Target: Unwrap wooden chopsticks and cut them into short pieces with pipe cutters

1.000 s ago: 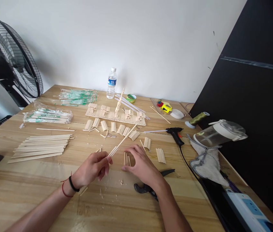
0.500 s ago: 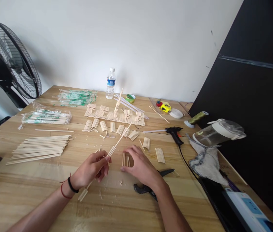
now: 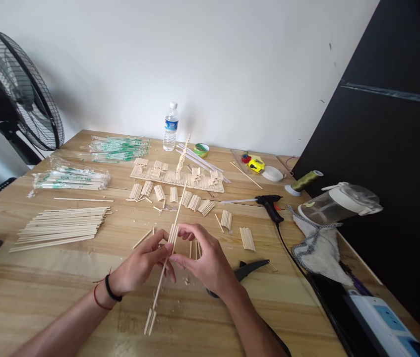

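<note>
My left hand (image 3: 143,263) grips a long thin wooden stick (image 3: 160,282), which slants up and away from me. Short stick pieces (image 3: 174,232) lie alongside its middle at my fingers, and two more short pieces (image 3: 150,321) sit at its near end. Thumb and forefinger of my right hand (image 3: 208,258) pinch one short stick piece against the others there. Behind the right fingers, a few short pieces (image 3: 195,249) lie on the table, partly hidden. A black-handled cutting tool (image 3: 252,268) is partly covered by my right wrist.
Small slatted stick panels (image 3: 194,203) lie before a stick-built model (image 3: 150,173). Loose long sticks (image 3: 61,228) and wrapped sticks (image 3: 72,177) are at left, below a fan (image 3: 16,89). A glue gun (image 3: 269,206), thread spool (image 3: 304,182) and plastic jar (image 3: 329,206) stand right; a water bottle (image 3: 171,128) stands behind.
My right hand has left the short pieces on the table and moved left to the long stick, carrying one piece. The stick has swung more upright, its near end now in plain view.
</note>
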Motion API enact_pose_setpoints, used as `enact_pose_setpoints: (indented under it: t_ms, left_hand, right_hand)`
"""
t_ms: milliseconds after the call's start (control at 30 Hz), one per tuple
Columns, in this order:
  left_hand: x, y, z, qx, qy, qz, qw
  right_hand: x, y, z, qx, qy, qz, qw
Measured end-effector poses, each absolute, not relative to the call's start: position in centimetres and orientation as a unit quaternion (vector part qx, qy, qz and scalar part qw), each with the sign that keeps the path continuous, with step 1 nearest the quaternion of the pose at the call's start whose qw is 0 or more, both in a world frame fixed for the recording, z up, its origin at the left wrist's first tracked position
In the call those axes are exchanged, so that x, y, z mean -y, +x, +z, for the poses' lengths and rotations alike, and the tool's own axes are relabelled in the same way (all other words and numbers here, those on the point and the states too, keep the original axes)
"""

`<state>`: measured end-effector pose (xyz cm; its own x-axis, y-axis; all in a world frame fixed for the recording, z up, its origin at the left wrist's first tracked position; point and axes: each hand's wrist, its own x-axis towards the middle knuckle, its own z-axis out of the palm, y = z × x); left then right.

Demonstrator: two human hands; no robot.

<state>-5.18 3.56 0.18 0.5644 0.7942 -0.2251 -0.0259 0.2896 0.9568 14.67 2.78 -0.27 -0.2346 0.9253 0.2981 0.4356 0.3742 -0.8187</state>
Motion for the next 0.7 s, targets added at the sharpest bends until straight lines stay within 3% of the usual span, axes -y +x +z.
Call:
enact_pose_setpoints:
  t_ms: [333, 700]
  left_hand:
    - [-3.53, -5.11, 0.50, -0.340, 0.582, 0.290, 0.679]
    - [-3.36, -5.07, 0.41, -0.339, 0.598, 0.294, 0.664]
  right_hand:
    - [-2.61, 14.39, -0.66, 0.729, -0.445, 0.274, 0.442]
    - [-2.29, 14.17, -0.35, 0.721, -0.460, 0.306, 0.417]
